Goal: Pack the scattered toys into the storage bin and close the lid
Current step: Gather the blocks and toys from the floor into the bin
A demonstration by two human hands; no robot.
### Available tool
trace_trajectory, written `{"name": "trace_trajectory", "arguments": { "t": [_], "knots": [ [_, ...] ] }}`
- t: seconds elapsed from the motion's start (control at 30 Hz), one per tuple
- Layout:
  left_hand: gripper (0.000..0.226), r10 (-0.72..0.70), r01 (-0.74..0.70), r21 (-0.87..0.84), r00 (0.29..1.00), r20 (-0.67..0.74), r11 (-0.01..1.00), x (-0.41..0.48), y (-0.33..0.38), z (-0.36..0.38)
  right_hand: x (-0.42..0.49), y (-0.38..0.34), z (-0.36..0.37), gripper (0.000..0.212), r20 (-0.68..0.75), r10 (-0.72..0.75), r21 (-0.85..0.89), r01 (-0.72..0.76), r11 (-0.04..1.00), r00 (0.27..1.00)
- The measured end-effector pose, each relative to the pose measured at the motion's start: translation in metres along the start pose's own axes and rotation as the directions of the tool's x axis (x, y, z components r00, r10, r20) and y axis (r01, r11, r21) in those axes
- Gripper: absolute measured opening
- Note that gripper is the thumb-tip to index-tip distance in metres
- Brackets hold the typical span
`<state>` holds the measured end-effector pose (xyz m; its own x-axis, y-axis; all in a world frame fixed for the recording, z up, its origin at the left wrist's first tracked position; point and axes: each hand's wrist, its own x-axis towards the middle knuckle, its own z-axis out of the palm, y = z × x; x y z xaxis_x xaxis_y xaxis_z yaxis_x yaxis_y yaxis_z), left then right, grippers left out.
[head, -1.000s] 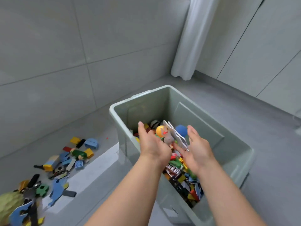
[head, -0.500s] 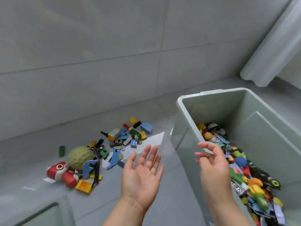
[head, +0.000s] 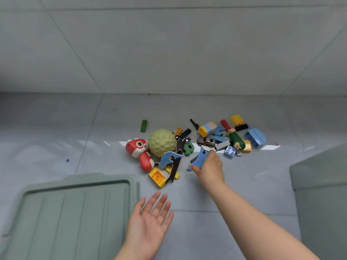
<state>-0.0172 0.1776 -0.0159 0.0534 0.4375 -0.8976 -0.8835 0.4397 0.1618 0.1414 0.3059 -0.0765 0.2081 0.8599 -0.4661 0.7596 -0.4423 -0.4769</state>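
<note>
— Where are the toys (head: pixel 188 147) now?

— Those not yet packed lie heaped on the floor (head: pixel 56 128), near the wall. A second ago both hands were over the storage bin (head: pixel 319 184) letting a load go. Now the view has swung to the heap, and only a corner of the bin shows at the right edge.

— And the hands?

— The right hand (head: pixel 210 166) has reached the heap's near side and pinches a blue flat piece (head: pixel 201 158), fingers curled over it. The left hand (head: pixel 148 222) hovers palm up, fingers spread, empty.

— So a new load begins?

— I judge so. The green bumpy ball (head: pixel 162 142) and red fish toy (head: pixel 139 151) lie untouched. The lid (head: pixel 75 212) lies on the floor at lower left, so closing is far off.
</note>
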Motion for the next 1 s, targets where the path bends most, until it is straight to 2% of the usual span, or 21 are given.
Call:
{"name": "trace_trajectory", "arguments": {
  "t": [0.07,0.13,0.2,0.33,0.37,0.43,0.5,0.57,0.63,0.7,0.73,0.77,0.83,0.9,0.97,1.0],
  "knots": [
    [0.038,0.006,-0.006,0.010,1.000,0.013,1.000,0.008,0.001,-0.002,0.013,0.001,0.012,0.073,-0.073,0.020,0.033,-0.018,0.999,0.997],
    [0.038,0.004,-0.004,0.028,1.000,0.016,1.000,0.015,-0.002,-0.001,0.022,0.007,0.014,0.061,-0.092,0.062,0.183,-0.045,0.982,0.994],
    [0.040,-0.005,0.005,0.057,1.000,0.009,0.998,0.024,-0.006,0.002,0.024,0.016,0.011,0.044,-0.051,0.081,0.349,-0.058,0.935,0.995],
    [0.041,-0.006,0.005,0.092,1.000,0.010,0.996,0.040,-0.017,0.012,0.009,0.026,-0.009,0.019,0.004,0.077,0.498,-0.068,0.864,0.997],
    [0.041,0.001,-0.002,0.088,1.000,0.011,0.996,0.044,-0.019,0.015,-0.001,0.024,-0.014,0.015,0.054,0.044,0.559,-0.067,0.826,0.998],
    [0.038,0.014,-0.015,0.059,1.000,0.024,0.998,0.050,-0.023,0.021,-0.025,0.020,-0.018,0.011,0.205,-0.126,0.631,-0.033,0.775,0.971],
    [0.031,0.024,-0.026,0.031,0.999,0.047,0.999,0.054,-0.028,0.027,-0.044,0.022,-0.016,0.010,0.246,-0.260,0.562,0.081,0.823,0.934],
    [0.021,0.052,-0.055,0.047,0.997,0.048,0.997,0.059,-0.032,0.029,-0.039,0.031,-0.013,0.007,0.057,-0.254,0.373,0.215,0.902,0.966],
    [0.017,0.083,-0.085,0.062,0.996,0.034,0.994,0.064,-0.036,0.029,-0.021,0.043,-0.013,0.019,-0.077,-0.185,0.118,0.193,0.974,0.980],
    [0.018,0.092,-0.094,0.048,0.995,0.036,0.994,0.065,-0.039,0.028,-0.006,0.053,-0.008,0.029,-0.014,-0.161,-0.136,0.157,0.978,0.987],
    [0.018,0.088,-0.089,0.038,0.995,0.037,0.995,0.065,-0.039,0.027,-0.002,0.057,-0.004,0.028,0.023,-0.159,-0.187,0.161,0.969,0.987],
    [0.019,0.083,-0.084,0.034,0.996,0.035,0.996,0.065,-0.039,0.026,-0.001,0.058,0.000,0.023,0.018,-0.150,-0.173,0.151,0.973,0.988],
    [0.023,0.074,-0.075,0.059,0.997,0.014,0.995,0.066,-0.038,0.023,-0.006,0.056,0.000,0.014,-0.022,-0.138,-0.012,0.138,0.990,0.990],
    [0.029,0.063,-0.062,0.090,0.998,-0.010,0.994,0.069,-0.037,0.022,-0.015,0.056,0.004,0.013,0.021,-0.266,0.133,0.261,0.956,0.964],
    [0.035,0.060,-0.058,0.093,0.998,-0.015,0.994,0.071,-0.038,0.021,-0.031,0.055,0.015,0.017,0.159,-0.408,0.098,0.397,0.913,0.899],
    [0.037,0.057,-0.056,0.087,0.998,-0.009,0.995,0.073,-0.039,0.021,-0.039,0.057,0.023,0.019,0.201,-0.410,0.077,0.403,0.912,0.890]
  ]
}}
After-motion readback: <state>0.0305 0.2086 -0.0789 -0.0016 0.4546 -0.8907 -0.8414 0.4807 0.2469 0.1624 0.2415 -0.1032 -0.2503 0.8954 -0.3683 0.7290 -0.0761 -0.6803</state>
